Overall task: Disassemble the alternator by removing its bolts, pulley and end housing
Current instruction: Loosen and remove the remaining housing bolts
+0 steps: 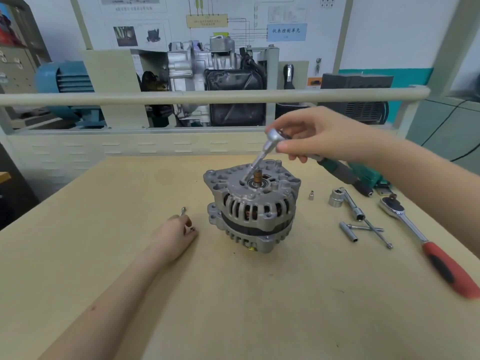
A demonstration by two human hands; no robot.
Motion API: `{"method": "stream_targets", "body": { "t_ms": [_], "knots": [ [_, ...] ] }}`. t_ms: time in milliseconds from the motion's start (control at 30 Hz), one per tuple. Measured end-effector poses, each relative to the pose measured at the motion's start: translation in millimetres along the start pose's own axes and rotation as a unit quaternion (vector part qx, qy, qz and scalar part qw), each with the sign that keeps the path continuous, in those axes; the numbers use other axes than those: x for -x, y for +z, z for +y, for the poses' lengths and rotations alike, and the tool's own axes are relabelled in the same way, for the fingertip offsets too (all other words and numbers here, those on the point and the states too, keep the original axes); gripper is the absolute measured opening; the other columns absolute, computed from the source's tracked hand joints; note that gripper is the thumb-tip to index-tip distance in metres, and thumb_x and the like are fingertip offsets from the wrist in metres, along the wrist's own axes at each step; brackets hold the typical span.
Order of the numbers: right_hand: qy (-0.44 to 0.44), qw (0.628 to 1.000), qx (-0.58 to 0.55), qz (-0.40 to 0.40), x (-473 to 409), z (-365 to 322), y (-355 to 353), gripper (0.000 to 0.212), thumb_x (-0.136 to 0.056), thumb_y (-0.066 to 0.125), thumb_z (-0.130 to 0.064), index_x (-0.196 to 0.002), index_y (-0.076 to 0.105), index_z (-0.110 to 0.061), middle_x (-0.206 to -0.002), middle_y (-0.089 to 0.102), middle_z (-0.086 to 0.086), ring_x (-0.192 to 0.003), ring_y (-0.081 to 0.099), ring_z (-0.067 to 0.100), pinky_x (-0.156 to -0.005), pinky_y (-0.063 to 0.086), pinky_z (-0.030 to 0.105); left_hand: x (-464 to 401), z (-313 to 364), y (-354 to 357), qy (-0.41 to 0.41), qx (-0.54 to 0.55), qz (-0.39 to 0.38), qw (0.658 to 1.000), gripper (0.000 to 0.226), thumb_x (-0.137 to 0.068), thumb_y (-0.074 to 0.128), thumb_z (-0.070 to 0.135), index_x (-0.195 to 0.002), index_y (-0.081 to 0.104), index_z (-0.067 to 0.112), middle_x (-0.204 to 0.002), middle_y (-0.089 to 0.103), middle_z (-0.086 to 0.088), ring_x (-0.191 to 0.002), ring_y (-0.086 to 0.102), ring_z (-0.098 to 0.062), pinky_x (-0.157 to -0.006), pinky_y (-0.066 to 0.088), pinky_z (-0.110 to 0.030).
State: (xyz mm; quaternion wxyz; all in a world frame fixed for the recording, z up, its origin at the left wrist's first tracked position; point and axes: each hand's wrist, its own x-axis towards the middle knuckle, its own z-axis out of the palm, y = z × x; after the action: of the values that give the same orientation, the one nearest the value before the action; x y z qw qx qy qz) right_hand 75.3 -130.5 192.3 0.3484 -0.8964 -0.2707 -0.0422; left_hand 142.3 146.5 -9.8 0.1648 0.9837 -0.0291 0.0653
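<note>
The silver alternator (251, 207) stands on the tan table (233, 294), rear end up, with its copper slip rings and bearing showing on top. My right hand (314, 135) grips a green-handled ratchet (279, 135) whose tilted extension reaches down onto the top of the housing beside the shaft. My left hand (179, 231) rests on the table left of the alternator, fingers curled around a small bolt (183, 211) whose end sticks up; another small part lies at its fingertips.
Right of the alternator lie a small socket (311, 195), a large socket (336, 198), an extension bar (363, 219), a deep socket (348, 232) and a red-handled ratchet (428, 242). A rail and an engine display stand behind the table.
</note>
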Motion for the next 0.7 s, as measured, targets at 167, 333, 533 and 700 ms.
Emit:
{"method": "stream_targets", "body": {
  "t_ms": [167,333,533,700],
  "knots": [
    [0.033,0.991,-0.005,0.133,63,39,-11,0.024,-0.080,0.063,-0.020,-0.089,0.056,-0.041,-0.078,0.062,-0.009,-0.065,0.059,-0.006,-0.057,0.049,0.009,3,0,4,0.004,0.002,0.022,1.000,0.024,-0.090,0.053,0.031,-0.102,0.059,0.011,-0.095,0.054,-0.004,-0.083,0.050,-0.020,-0.065,0.037,-0.026],
    [0.057,0.975,0.134,0.168,100,97,32,0.020,-0.077,0.071,-0.012,-0.090,0.063,-0.024,-0.083,0.059,-0.010,-0.078,0.054,-0.002,-0.067,0.042,0.010,7,3,3,0.004,0.010,0.042,0.999,0.024,-0.090,0.053,0.029,-0.102,0.059,0.009,-0.097,0.056,-0.008,-0.090,0.056,-0.026,-0.064,0.035,-0.026],
    [0.133,0.939,0.317,0.004,103,153,85,0.034,-0.089,0.055,-0.034,-0.122,0.052,-0.026,-0.108,0.052,-0.006,-0.097,0.051,0.011,-0.079,0.046,0.024,9,5,2,-0.002,0.017,0.040,0.999,0.025,-0.091,0.051,0.027,-0.107,0.057,0.009,-0.103,0.057,-0.009,-0.094,0.055,-0.026,-0.066,0.034,-0.025],
    [0.169,0.943,0.284,-0.038,100,161,75,0.036,-0.090,0.052,-0.042,-0.123,0.053,-0.030,-0.104,0.051,-0.013,-0.097,0.050,0.006,-0.079,0.043,0.019,9,5,2,-0.006,0.009,0.030,0.999,0.025,-0.091,0.050,0.030,-0.105,0.057,0.010,-0.103,0.055,-0.008,-0.094,0.055,-0.025,-0.066,0.034,-0.026]
  ]
}}
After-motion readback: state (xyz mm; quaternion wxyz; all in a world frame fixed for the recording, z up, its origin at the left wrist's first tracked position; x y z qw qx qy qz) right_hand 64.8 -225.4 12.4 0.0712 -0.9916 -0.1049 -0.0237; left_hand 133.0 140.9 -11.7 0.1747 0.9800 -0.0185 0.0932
